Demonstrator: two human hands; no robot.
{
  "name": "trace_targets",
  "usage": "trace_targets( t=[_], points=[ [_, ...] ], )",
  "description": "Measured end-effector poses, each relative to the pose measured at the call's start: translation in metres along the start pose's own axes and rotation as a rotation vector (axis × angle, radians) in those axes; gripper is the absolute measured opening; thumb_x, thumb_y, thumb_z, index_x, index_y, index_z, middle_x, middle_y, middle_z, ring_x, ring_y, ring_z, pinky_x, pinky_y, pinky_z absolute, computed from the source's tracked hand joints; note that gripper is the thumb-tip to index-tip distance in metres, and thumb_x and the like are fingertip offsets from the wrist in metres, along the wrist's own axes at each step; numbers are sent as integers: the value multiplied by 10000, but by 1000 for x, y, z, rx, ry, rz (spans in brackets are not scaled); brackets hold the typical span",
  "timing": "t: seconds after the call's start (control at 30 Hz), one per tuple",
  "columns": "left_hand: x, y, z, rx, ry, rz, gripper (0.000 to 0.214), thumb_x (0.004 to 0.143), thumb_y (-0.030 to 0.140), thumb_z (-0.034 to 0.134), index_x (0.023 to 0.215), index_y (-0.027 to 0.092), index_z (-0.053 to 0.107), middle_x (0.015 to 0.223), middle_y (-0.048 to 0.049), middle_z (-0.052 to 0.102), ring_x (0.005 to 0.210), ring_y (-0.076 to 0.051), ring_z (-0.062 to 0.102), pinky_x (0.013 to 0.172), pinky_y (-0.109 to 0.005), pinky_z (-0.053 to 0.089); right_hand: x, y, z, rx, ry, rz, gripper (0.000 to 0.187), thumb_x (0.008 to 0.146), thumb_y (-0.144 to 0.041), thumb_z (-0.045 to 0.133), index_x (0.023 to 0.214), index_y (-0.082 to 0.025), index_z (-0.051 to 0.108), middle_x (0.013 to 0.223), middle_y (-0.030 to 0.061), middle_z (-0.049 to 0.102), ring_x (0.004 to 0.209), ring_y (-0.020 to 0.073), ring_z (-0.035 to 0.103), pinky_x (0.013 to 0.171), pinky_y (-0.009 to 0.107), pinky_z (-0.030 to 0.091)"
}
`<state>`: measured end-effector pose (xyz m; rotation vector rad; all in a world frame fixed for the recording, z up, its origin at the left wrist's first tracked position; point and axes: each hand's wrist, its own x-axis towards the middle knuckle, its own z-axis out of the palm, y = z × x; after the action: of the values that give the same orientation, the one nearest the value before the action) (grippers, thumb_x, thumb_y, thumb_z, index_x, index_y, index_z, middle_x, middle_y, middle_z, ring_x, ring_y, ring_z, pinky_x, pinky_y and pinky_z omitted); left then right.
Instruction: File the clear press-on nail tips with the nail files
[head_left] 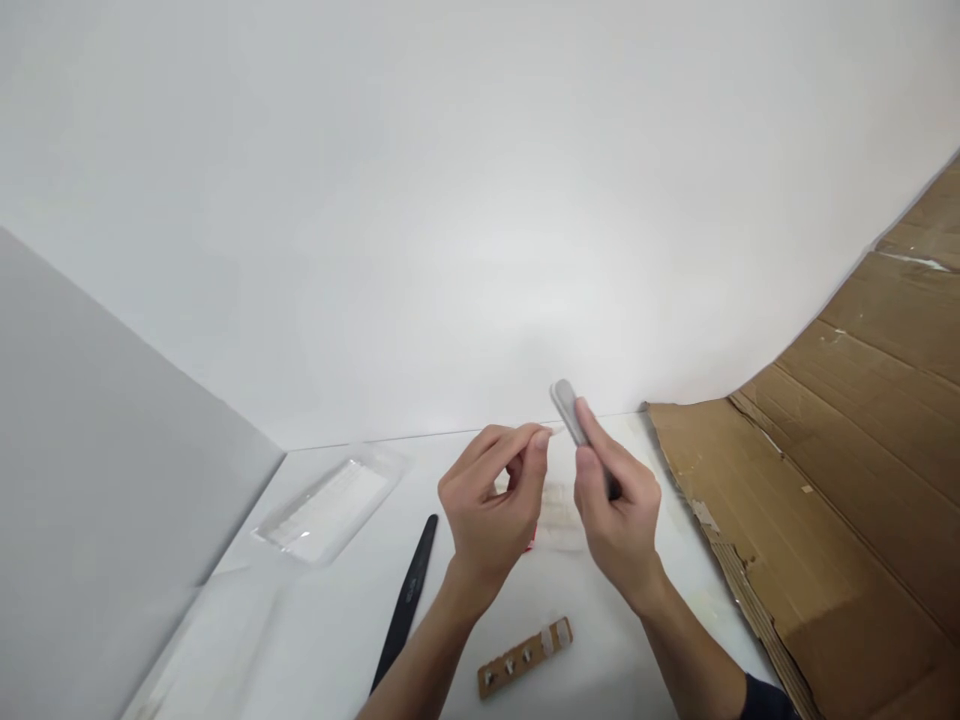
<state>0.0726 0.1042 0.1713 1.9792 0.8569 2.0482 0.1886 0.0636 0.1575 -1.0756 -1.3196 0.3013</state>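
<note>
Grey tool (568, 408) clamped in right hand (619, 515), near pale sliver (556, 430) pinched by left hand (491, 500); hands apart above white table (600, 645). Risk: sliver, being small, could slip free if the pinch loosens.

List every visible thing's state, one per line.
Left hand: fingers pinching a small pale piece
Right hand: closed around the grey tool
Grey tool: held up, tilted
Black tool: lying flat
Clear packet: lying flat
Brown strip: lying, bearing small pieces
Cardboard: creased, edge torn
</note>
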Motion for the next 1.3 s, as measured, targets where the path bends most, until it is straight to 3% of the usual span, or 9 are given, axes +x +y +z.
trace_targets(
  t=[0.17,0.3,0.43,0.8,0.93,1.07,1.3],
  points=[
    [0,1,0,9,0,0,152,951,69,701,893,186,778,700,3,712,563,-85,542,492,-229,443,-1,1,3,6,-12,54,461,1088,-289,495,1515,-232,658,686,-23,468,576,129,324,496,265,355],
    [0,1,0,-2,-11,-9,161,956,82,692,869,192,770,662,15,685,548,-87,522,471,-233,415,0,3,4,-3,-23,-14,448,1082,-287,502,1490,-236,682,678,-27,451,578,132,340,510,273,373],
    [-1,1,-1,-15,-1,-48,166,951,70,697,881,197,778,668,25,687,550,-82,512,486,-232,410,1,3,4,-11,-11,45,450,1086,-285,493,1490,-228,681,673,-30,421,595,137,346,523,272,375],
    [1,1,-1,6,8,-48,157,973,146,698,859,197,794,664,6,698,531,-92,514,466,-246,404,2,3,4,-36,-28,-10,467,1087,-308,488,1509,-214,664,670,-27,438,587,139,351,521,274,379],
    [3,3,-1,-9,20,-49,170,967,113,689,869,202,795,656,13,692,536,-90,516,482,-242,413,1,5,3,-34,-32,53,463,1095,-304,485,1519,-228,653,673,-33,408,586,135,341,509,264,365],
    [2,2,-1,-42,-3,-117,165,961,158,700,835,204,797,629,15,662,529,-96,508,465,-250,391,0,2,3,-53,-24,-75,466,1089,-270,484,1523,-238,650,679,-25,451,583,139,361,522,277,388],
    [2,2,-2,-116,-24,-250,164,952,182,711,814,205,796,620,18,647,544,-95,512,490,-243,417,5,6,3,-67,-18,-159,466,1074,-209,501,1510,-241,661,670,-38,418,584,133,386,533,271,406]
  ],
)
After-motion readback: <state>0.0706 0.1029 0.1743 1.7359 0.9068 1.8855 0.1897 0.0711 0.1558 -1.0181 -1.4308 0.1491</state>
